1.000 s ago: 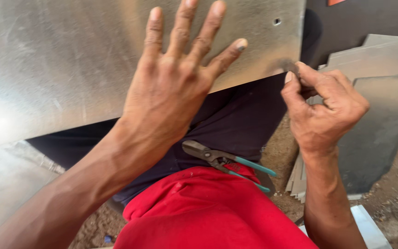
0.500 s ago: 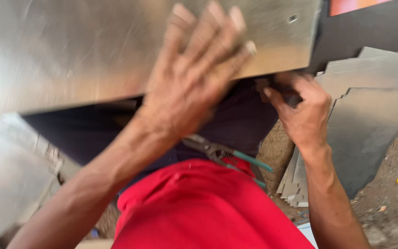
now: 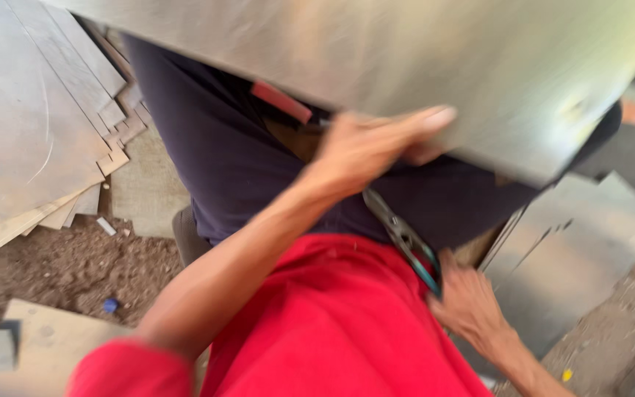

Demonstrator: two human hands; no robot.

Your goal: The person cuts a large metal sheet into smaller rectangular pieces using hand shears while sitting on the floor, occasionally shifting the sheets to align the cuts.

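Under metal sheet edge, left hand, snips beside

The left hand grips the near edge of a large metal sheet, thumb on top, fingers hidden beneath. The right hand rests low at the right, touching the teal-handled snips lying on the dark lap. Stacked metal sheets lie far left on dirt

A bare earth floor is seen, on which stacked metal sheets and a small blue cap are laid
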